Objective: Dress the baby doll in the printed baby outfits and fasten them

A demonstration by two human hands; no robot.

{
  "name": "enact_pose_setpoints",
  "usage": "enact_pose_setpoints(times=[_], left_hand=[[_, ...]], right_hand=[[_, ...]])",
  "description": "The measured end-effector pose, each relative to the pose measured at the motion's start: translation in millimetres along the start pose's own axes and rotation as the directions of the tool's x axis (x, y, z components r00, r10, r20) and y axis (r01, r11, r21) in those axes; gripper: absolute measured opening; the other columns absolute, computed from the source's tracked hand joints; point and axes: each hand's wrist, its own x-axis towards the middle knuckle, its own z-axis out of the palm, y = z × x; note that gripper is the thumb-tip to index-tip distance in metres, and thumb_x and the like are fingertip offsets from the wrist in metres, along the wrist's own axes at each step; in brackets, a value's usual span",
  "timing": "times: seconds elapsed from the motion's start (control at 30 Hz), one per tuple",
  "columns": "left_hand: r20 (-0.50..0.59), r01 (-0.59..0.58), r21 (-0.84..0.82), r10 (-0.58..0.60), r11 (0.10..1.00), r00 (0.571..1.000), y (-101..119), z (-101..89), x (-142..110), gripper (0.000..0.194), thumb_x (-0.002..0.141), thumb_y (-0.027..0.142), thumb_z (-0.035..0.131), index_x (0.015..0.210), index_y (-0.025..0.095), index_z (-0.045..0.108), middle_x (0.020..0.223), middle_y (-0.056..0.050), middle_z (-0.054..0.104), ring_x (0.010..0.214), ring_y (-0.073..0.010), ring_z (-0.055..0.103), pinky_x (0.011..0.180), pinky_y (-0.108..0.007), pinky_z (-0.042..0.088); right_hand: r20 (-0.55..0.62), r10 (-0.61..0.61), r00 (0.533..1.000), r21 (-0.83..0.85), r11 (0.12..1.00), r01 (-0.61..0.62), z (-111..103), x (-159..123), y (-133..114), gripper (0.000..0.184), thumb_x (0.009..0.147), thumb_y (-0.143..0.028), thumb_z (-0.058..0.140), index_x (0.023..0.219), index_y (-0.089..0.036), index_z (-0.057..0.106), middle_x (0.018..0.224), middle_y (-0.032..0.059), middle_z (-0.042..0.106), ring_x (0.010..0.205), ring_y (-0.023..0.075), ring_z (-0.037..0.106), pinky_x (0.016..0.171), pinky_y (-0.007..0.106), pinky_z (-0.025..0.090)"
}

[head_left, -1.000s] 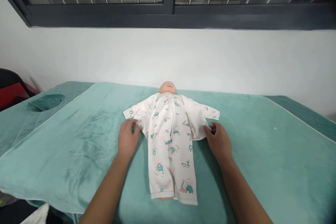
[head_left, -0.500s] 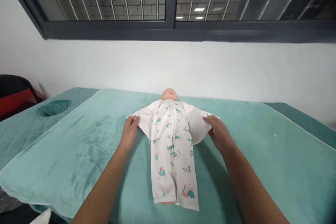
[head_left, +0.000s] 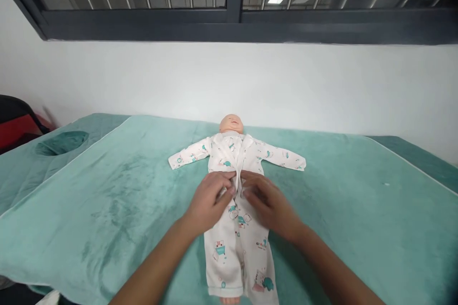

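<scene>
A baby doll [head_left: 232, 124] lies on its back in a white printed romper [head_left: 223, 257], its sleeves spread to both sides. The romper's front panels now meet along the middle of the chest. My left hand [head_left: 211, 198] pinches the front edge at the belly, thumb and fingers closed on the cloth. Just across the seam, my right hand [head_left: 270, 202] is closed on the other front edge, slightly blurred. Both hands hide the romper's waist. A bare foot of the doll shows below the left leg hem.
A green sheet [head_left: 125, 209] covers the bed, which has a round face hole [head_left: 62, 143] at the left. Behind it stand a white wall [head_left: 322, 86] and a dark-framed window [head_left: 143, 25] with bars. A red and black object [head_left: 17, 128] sits at the far left.
My hands let go of the romper's spread front panels and came inward to the middle of the belly. The panels are folded in over the doll, leaving both printed sleeves visible.
</scene>
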Motion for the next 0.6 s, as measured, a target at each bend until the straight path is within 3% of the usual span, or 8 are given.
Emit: enact_pose_setpoints(times=[0.07,0.13,0.23,0.37,0.5,0.6], left_hand=[[-0.095,0.158,-0.166,-0.175,0.973,0.98,-6.0,-5.7,13.1,0.023,0.096,0.036,0.046,0.088,0.021,0.061,0.114,-0.006,0.07,0.101,-0.0199,0.065,0.089,-0.034,0.048],[-0.214,0.247,-0.224,-0.295,0.943,0.931,-16.4,-10.9,34.8,0.026,0.096,0.038,0.046,0.089,0.02,0.064,0.101,-0.005,0.072,0.084,-0.0176,0.065,0.077,-0.03,0.049],[-0.387,0.282,-0.09,-0.294,0.955,0.874,-39.8,-12.3,75.2,0.017,0.09,0.028,0.052,0.087,0.02,0.067,0.088,-0.003,0.071,0.084,-0.0183,0.064,0.082,-0.031,0.048],[-0.449,0.278,-0.052,-0.271,0.959,0.851,-62.9,-4.5,121.3,0.017,0.088,0.021,0.051,0.097,0.02,0.066,0.102,-0.006,0.071,0.1,-0.0213,0.064,0.092,-0.035,0.047],[-0.373,0.147,-0.145,-0.191,0.979,0.908,-60.5,3.1,140.4,0.022,0.092,0.024,0.049,0.108,0.022,0.064,0.115,-0.007,0.07,0.109,-0.0222,0.064,0.098,-0.037,0.045],[-0.3,0.03,-0.345,-0.14,0.938,0.944,-52.6,2.2,140.0,0.021,0.092,0.026,0.052,0.109,0.024,0.065,0.121,-0.005,0.068,0.114,-0.0216,0.062,0.101,-0.036,0.044]], right_hand=[[-0.117,0.165,0.979,0.107,0.983,-0.153,-3.7,12.9,3.8,0.016,0.096,-0.032,0.046,0.098,-0.024,0.06,0.121,0.006,0.066,0.104,0.0217,0.063,0.085,0.036,0.049],[-0.257,0.245,0.935,0.083,0.969,-0.231,-6.1,37.0,11.0,0.018,0.095,-0.033,0.046,0.095,-0.023,0.061,0.109,0.006,0.069,0.092,0.0208,0.063,0.077,0.034,0.048],[-0.398,0.284,0.873,-0.097,0.933,-0.347,-7.7,85.4,31.0,0.014,0.089,-0.028,0.048,0.089,-0.022,0.061,0.095,0.0069,0.067,0.087,0.0227,0.06,0.08,0.037,0.044],[-0.4,0.464,0.791,-0.032,0.855,-0.517,-6.9,142.3,59.9,0.024,0.087,-0.041,0.05,0.086,-0.019,0.06,0.094,0.0119,0.068,0.089,0.0281,0.06,0.081,0.042,0.044],[-0.372,0.467,0.802,0.223,0.884,-0.411,-3.1,161.4,71.8,0.027,0.084,-0.045,0.057,0.093,-0.02,0.063,0.095,0.007,0.071,0.091,0.0237,0.064,0.082,0.037,0.048],[-0.308,0.461,0.832,0.603,0.771,-0.204,-3.6,156.3,70.5,0.025,0.077,-0.039,0.068,0.095,-0.022,0.063,0.101,0.0035,0.071,0.09,0.0194,0.068,0.081,0.032,0.052]])
